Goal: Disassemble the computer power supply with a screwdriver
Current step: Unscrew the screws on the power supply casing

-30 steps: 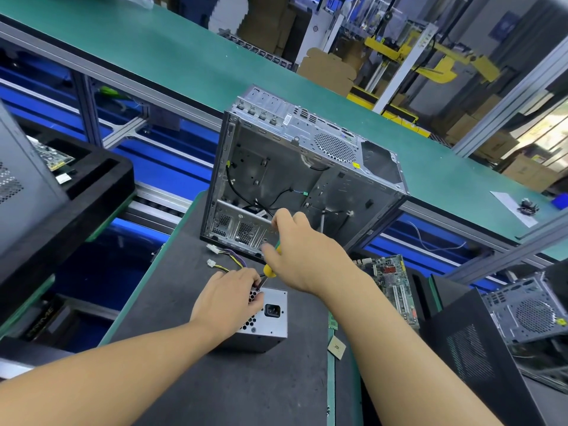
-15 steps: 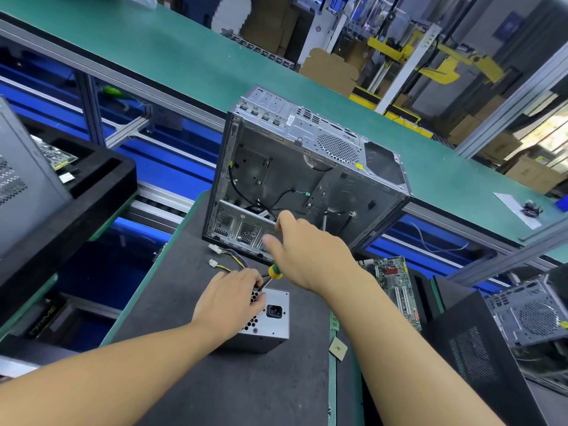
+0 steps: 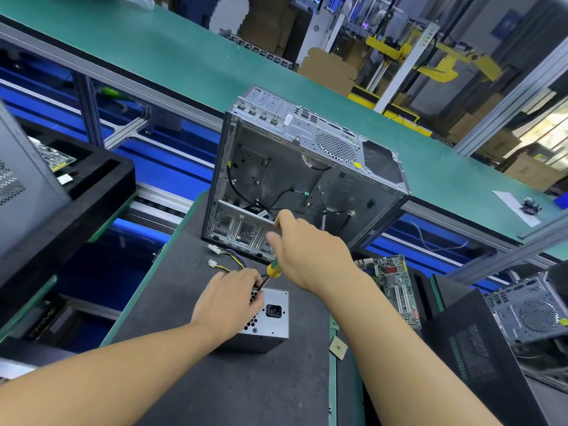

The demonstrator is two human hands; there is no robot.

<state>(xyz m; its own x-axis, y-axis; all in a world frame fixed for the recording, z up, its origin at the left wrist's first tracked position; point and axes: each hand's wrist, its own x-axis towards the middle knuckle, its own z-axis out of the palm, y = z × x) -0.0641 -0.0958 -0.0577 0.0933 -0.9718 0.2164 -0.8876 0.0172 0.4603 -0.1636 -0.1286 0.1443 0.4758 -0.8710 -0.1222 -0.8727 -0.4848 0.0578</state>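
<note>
Sheet metal, grey and dull, forms the boxy power supply (image 3: 272, 318), which sits on the dark matte rubber bench mat (image 3: 184, 379) just in front of the open silver computer case (image 3: 307, 179). Its face with the black rectangular socket and honeycomb vent holes is turned up toward us. Thin yellow, purple and black wires (image 3: 235, 260) with white plastic plugs trail from its far end toward the case. Our left hand (image 3: 229, 298) curls over the box's upper left corner, gripping it. Our right hand (image 3: 310, 253) closes around the yellow-and-green plastic-handled screwdriver (image 3: 273, 269). Its long axis slants from the handle, high and toward the case, down and leftward along the dark shaft to the box's top edge, just beside our left fingers.
</note>
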